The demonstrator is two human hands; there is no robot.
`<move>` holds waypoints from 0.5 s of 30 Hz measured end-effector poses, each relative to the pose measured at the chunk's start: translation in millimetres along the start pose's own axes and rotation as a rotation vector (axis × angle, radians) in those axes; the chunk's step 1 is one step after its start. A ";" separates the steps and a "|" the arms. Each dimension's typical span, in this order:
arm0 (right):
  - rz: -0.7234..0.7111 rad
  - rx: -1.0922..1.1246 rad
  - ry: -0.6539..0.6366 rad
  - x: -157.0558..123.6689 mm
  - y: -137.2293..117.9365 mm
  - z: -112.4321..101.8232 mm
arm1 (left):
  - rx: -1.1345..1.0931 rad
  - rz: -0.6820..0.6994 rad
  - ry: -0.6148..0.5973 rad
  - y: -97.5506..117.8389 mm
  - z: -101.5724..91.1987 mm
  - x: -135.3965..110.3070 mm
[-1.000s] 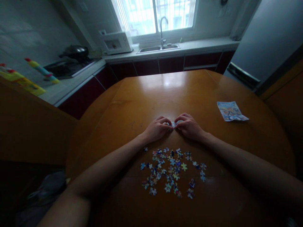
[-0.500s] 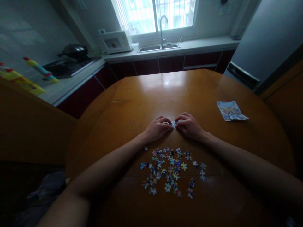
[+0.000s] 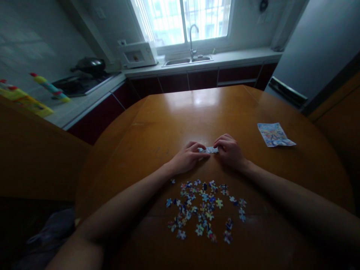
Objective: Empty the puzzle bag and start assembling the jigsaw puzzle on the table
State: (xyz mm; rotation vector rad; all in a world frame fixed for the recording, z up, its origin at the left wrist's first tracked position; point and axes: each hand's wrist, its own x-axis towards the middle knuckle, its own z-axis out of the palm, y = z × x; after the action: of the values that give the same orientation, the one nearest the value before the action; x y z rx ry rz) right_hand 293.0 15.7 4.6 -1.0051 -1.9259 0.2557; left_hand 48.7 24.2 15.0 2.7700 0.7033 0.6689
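Note:
A short strip of joined jigsaw puzzle pieces (image 3: 209,150) lies on the wooden table (image 3: 157,120), between my two hands. My left hand (image 3: 189,157) grips its left end, thumb and fingers closed on the edge. At the other end, my right hand (image 3: 230,152) pinches the strip with curled fingers. Part of each end is hidden under the fingers. Nearer to me, loose jigsaw pieces (image 3: 205,197) in blue, white, yellow and red are scattered on the tabletop, some overlapping.
A creased, colourful printed sheet (image 3: 275,135) lies on the table's right side. Beyond the table are a counter with a sink (image 3: 177,62), a white microwave (image 3: 137,55) and a stove with a dark wok (image 3: 90,65). A fridge (image 3: 317,48) stands at right.
My hands have moved slightly apart, the right one to the right, so more of the puzzle strip shows between them. The camera view has tilted up a little.

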 end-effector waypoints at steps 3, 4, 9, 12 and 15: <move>0.004 0.001 -0.007 0.4 -1.1 -0.6 | 0.023 0.009 -0.002 -0.5 0.8 -0.1; 0.006 0.001 -0.011 0.4 -1.2 -0.7 | 0.027 0.006 0.006 -0.6 1.0 -0.1; 0.011 0.009 -0.010 0.5 -2.8 -1.5 | 0.026 -0.015 0.040 -1.5 1.7 -0.3; -0.015 0.057 -0.076 -0.1 -12.8 -5.2 | 0.010 -0.023 0.054 -2.2 2.0 -0.8; -0.090 0.171 -0.305 -2.5 -34.7 -12.6 | -0.001 -0.031 0.048 -2.8 2.8 -1.7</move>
State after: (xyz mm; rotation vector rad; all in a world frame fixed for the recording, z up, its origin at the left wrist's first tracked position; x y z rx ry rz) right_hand 284.8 -11.1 28.7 -0.7985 -2.1743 0.5380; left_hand 47.5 25.5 11.1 2.7446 0.7539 0.7318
